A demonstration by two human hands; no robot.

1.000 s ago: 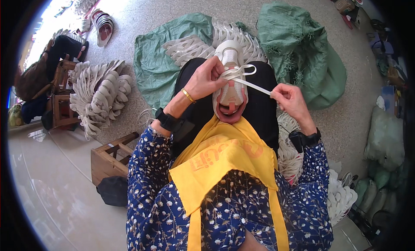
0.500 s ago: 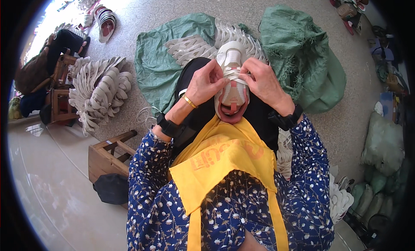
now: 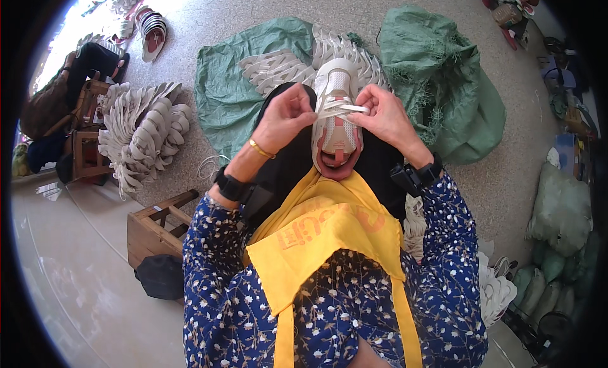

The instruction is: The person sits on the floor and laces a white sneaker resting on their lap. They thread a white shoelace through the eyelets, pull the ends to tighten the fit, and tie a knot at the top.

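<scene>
A white and pink sneaker (image 3: 339, 137) rests between my thighs, its toe pointing away and its pink-lined opening toward me. White shoelace (image 3: 337, 108) crosses over its tongue in a loose knot or loop. On the left side, my left hand (image 3: 291, 111) pinches one end of the lace between thumb and fingertips. Opposite it, my right hand (image 3: 380, 114) grips the other end near the shoe's right edge. The lace is stretched between both hands. A yellow apron (image 3: 323, 225) covers my lap just behind the heel.
Fanned rows of white shoe uppers (image 3: 278, 70) lie on a green woven sack (image 3: 221, 95) ahead. Another green sack (image 3: 443, 89) bulges at the right. Stacked uppers (image 3: 142, 133) stand left, near a wooden stool (image 3: 158, 228). A grey-green sack (image 3: 560, 206) sits far right.
My hands have drawn apart, the left one moving outward to the left, and the lace between them is now pulled straighter across the shoe.
</scene>
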